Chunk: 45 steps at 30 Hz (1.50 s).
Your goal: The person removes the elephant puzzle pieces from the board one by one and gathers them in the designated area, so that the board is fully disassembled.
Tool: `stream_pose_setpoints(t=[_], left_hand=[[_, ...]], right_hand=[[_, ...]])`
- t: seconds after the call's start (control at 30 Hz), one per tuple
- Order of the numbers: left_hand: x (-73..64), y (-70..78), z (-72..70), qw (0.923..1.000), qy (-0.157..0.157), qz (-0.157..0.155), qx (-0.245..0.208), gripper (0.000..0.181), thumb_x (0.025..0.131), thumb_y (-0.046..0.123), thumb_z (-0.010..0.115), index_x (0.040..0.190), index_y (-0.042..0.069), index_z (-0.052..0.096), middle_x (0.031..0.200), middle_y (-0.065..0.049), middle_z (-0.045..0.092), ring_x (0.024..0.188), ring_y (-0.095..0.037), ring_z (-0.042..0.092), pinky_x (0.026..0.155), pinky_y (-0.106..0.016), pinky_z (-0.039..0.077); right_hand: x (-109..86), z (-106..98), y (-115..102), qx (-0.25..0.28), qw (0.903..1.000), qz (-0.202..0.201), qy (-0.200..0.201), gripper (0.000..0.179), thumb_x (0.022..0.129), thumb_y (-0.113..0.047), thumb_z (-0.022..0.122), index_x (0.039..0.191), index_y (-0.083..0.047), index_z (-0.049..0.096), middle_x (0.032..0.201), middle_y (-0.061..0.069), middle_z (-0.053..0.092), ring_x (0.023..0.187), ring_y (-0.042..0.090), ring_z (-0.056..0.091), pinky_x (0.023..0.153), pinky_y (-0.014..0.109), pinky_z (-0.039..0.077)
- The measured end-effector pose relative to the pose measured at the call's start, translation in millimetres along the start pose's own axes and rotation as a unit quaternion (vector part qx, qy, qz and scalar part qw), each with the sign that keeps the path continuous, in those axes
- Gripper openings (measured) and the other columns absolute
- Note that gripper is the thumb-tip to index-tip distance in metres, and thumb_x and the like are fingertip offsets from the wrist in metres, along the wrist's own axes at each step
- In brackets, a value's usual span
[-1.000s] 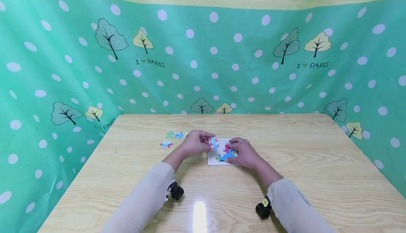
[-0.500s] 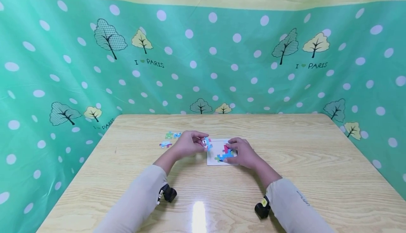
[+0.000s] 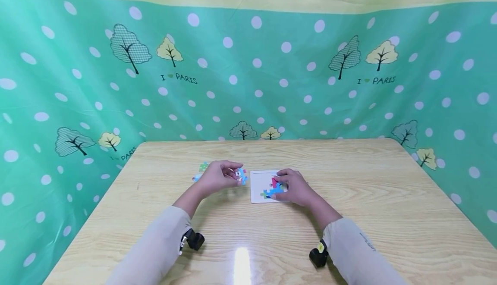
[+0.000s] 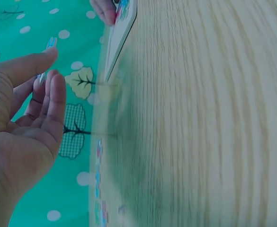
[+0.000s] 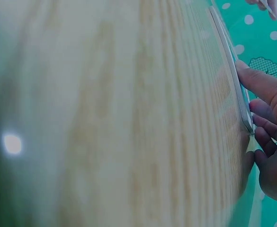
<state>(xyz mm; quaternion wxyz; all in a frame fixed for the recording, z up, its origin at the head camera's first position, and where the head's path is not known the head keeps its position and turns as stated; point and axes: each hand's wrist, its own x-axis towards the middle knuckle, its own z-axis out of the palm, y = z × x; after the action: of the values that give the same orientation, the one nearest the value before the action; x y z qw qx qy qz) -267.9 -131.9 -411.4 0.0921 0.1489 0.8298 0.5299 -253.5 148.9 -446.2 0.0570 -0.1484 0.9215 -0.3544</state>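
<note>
My left hand (image 3: 219, 177) pinches a blue jigsaw piece (image 3: 241, 176) between thumb and fingers, raised above the table just left of the white puzzle board (image 3: 256, 194). The left wrist view shows that jigsaw piece (image 4: 51, 42) nearly edge-on, apart from the board. Several joined blue, red and green pieces (image 3: 268, 193) lie on the board's right and lower part; its left side shows bare white. My right hand (image 3: 297, 190) grips the board at its right side, thumb toward the near edge and curled fingers farther back, covering some pieces.
Loose jigsaw pieces, one green (image 3: 203, 166) and one blue-white (image 3: 197, 177), lie left of the board, partly behind my left hand. More may be hidden there. A green dotted curtain (image 3: 248, 95) hangs behind the wooden table (image 3: 240, 229).
My left hand has moved left with the jigsaw piece, from over the board to beside it, and now covers more loose pieces. My right hand stays on the board.
</note>
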Motion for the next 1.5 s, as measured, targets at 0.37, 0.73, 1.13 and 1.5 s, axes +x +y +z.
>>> stream_pose_setpoints(t=[0.37,0.73,1.13,1.5], left_hand=[[-11.5,-15.0,-19.6,0.9994,0.019,0.005,0.027,0.052,0.075,0.005,0.083,0.124,0.000,0.065,0.089,-0.007,0.064,0.085,-0.020,0.059,0.063,-0.025,0.050],[-20.4,-31.9,-33.9,0.9986,0.027,-0.012,0.044,0.044,0.076,0.005,0.082,0.118,0.001,0.068,0.090,-0.006,0.066,0.084,-0.020,0.061,0.075,-0.029,0.054],[-21.5,-37.7,-38.9,0.9950,0.036,-0.037,0.085,0.038,0.075,0.003,0.082,0.111,0.003,0.071,0.086,-0.002,0.068,0.083,-0.017,0.063,0.072,-0.028,0.054],[-13.7,-44.0,-42.2,0.9892,0.046,-0.057,0.126,0.034,0.075,0.005,0.083,0.107,0.006,0.073,0.088,-0.001,0.069,0.084,-0.016,0.064,0.073,-0.029,0.054]], right_hand=[[-1.1,-0.4,-0.4,0.003,1.0000,0.002,0.001,0.063,0.078,-0.025,0.084,0.132,-0.005,0.060,0.140,0.007,0.048,0.131,0.030,0.037,0.108,0.046,0.036],[-1.6,0.9,-2.0,0.001,1.0000,0.000,0.004,0.063,0.077,-0.025,0.085,0.132,-0.005,0.061,0.140,0.007,0.049,0.131,0.030,0.037,0.108,0.045,0.036],[-0.8,0.6,-1.4,-0.006,1.0000,-0.005,0.005,0.063,0.078,-0.025,0.084,0.132,-0.004,0.060,0.140,0.007,0.049,0.131,0.031,0.037,0.108,0.044,0.036],[-0.9,0.5,-1.6,0.003,1.0000,-0.003,0.003,0.063,0.078,-0.025,0.084,0.132,-0.003,0.060,0.140,0.007,0.049,0.131,0.030,0.036,0.108,0.045,0.036]])
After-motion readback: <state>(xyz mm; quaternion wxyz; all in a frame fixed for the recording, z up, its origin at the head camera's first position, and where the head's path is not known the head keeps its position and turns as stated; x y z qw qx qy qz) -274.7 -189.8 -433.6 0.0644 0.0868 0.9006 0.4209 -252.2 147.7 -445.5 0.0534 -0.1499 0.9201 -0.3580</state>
